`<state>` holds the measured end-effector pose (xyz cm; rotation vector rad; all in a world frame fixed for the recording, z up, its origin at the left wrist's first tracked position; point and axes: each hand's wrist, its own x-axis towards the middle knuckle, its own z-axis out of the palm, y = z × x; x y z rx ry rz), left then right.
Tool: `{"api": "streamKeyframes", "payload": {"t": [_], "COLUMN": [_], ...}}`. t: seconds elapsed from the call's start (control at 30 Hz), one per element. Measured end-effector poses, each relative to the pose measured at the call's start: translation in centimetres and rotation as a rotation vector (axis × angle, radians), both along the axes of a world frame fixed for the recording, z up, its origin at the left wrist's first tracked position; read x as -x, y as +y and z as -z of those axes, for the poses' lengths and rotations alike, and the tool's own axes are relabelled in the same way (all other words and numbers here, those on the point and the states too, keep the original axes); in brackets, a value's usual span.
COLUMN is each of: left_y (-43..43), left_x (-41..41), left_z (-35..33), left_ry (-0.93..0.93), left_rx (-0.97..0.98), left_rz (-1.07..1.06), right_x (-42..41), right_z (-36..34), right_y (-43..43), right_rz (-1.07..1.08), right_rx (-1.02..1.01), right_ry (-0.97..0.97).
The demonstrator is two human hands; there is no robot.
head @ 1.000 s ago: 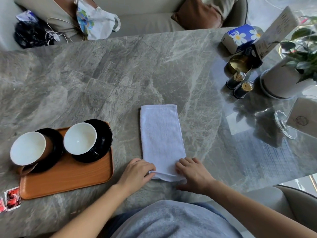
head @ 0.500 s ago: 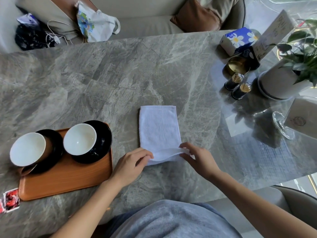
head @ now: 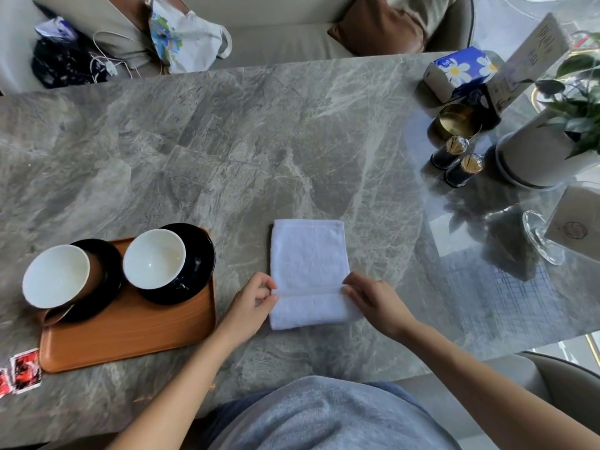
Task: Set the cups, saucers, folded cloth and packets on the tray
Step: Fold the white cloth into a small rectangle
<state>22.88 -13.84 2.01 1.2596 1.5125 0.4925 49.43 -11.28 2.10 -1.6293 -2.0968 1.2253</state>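
A white cloth (head: 308,258) lies on the marble table (head: 227,141), its near end folded up over itself. My left hand (head: 251,303) pinches the left corner of that folded end and my right hand (head: 373,298) pinches the right corner. To the left, an orange tray (head: 130,336) carries two black saucers. The brown cup (head: 56,276) sits tilted on the left saucer (head: 107,287). The dark cup (head: 154,259) stands on the right saucer (head: 201,254). Red packets (head: 22,373) lie on the table left of the tray.
At the right stand a potted plant (head: 545,151), two small dark jars (head: 454,160), a brass tin (head: 457,120), a tissue pack (head: 461,71), a menu card (head: 532,56) and a glass stand (head: 542,241). A sofa with bags (head: 185,37) runs behind the table.
Both hands lifted the cloth's near end off the table and carried it away from me, laying it over the cloth as a fold. Cups and tray have not moved.
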Motion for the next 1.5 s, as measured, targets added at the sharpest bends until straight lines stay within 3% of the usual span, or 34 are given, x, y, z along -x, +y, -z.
{"api": "streamKeyframes", "payload": {"t": [0.2, 0.53, 0.7, 0.97, 1.37, 1.5], "left_y": [0.3, 4.4, 6.2, 8.0, 8.2, 7.9], "left_x": [-0.3, -1.9, -2.5, -2.2, -1.9, -1.8], "left_z": [1.0, 1.9, 2.3, 3.2, 4.1, 3.5], "left_ry": [-0.045, 0.146, 0.356, 0.549, 0.517, 0.403], "left_rx": [0.083, -0.131, -0.154, -0.152, -0.174, -0.221], "left_rz": [-0.099, -0.282, -0.189, -0.027, -0.009, -0.066], "right_x": [0.8, 2.5, 2.9, 3.2, 3.4, 3.1], "right_z": [1.3, 1.9, 2.3, 2.9, 3.6, 3.1], "right_y": [-0.1, 3.8, 5.7, 5.5, 5.1, 5.1], "right_rz": [0.100, 0.372, 0.357, 0.410, 0.441, 0.426], "right_rx": [0.181, 0.047, 0.055, 0.011, 0.031, 0.069], "right_ry": [0.083, 0.077, -0.058, -0.098, -0.114, -0.084]}}
